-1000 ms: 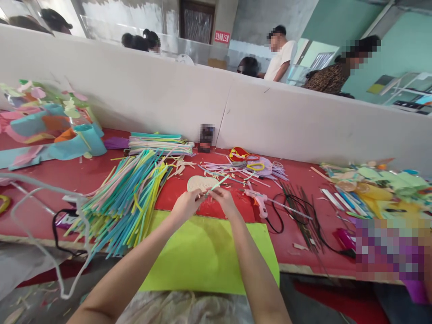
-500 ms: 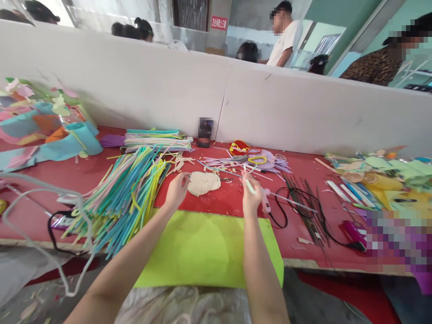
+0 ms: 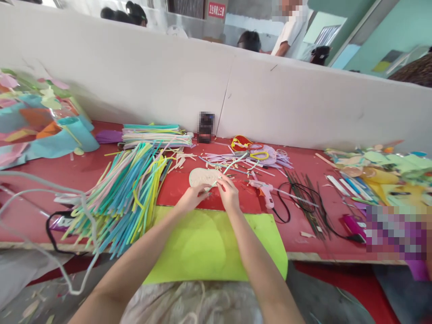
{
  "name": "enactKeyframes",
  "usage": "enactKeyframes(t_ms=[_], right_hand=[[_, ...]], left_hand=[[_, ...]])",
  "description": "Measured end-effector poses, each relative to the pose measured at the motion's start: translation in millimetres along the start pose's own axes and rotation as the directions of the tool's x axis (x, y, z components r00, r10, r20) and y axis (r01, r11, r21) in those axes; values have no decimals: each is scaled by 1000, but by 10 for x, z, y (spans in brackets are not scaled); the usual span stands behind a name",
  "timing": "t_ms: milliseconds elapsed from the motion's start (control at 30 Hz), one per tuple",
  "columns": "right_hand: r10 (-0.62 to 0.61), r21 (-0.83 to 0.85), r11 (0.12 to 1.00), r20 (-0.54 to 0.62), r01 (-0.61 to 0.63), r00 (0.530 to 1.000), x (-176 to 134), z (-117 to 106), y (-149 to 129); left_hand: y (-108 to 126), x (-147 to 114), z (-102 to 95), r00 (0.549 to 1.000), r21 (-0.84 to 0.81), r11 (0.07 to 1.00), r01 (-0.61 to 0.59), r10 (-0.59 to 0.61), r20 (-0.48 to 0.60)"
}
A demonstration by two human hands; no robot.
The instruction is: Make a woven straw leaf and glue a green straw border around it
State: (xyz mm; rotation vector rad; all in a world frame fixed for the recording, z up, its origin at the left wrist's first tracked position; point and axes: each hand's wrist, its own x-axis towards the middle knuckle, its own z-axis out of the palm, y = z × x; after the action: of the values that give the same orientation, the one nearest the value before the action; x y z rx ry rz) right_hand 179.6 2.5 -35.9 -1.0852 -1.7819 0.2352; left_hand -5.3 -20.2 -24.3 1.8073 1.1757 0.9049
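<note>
The person's two hands meet over the middle of the red desk (image 3: 293, 245), at a cream, rounded flat piece (image 3: 200, 176) with rippled marks on its face and a thin green edge. The piece is over a darker red sheet (image 3: 177, 193), just beyond a lime-green sheet (image 3: 205, 252) that hangs over the near edge of the desk. The right hand (image 3: 228, 191) pinches a thin pale green strip (image 3: 235, 163) by the right end of the cream piece; the free end of the strip slants up and away to the right. The left hand (image 3: 195, 195) has its fingers at the near edge of the piece, touching it; whether it grips or merely steadies it, one cannot tell.

To the left spreads a thick heap of colored strips (image 3: 124, 193) in blue, yellow, green and pink, with a neater stack of strips (image 3: 153, 136) behind it. Beyond the hands lie scissors (image 3: 259, 156) with a yellow handle, among scattered lilac strips (image 3: 221, 159). A pale glue gun (image 3: 266, 192) rests to the right of the right hand, near a cluster of dark thin stems (image 3: 308, 209). A white partition (image 3: 151, 85) runs along the far side of the desk.
</note>
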Motion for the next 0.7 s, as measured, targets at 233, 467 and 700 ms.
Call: enactKeyframes(t_ms=[233,467,700], right_hand=[[-64,54,997,104,59,992,-3,36,-28],[-39,55,998,184,29,982,-9,50,-92],[43,-25,999,-75,-45,996,2,14,-12]], left_hand=[[-55,7,-54,998,88,996,18,-12,-65],[-91,29,-122,983,59,997,39,-28,-180],[-68,31,-101,996,56,998,3,2,-92]])
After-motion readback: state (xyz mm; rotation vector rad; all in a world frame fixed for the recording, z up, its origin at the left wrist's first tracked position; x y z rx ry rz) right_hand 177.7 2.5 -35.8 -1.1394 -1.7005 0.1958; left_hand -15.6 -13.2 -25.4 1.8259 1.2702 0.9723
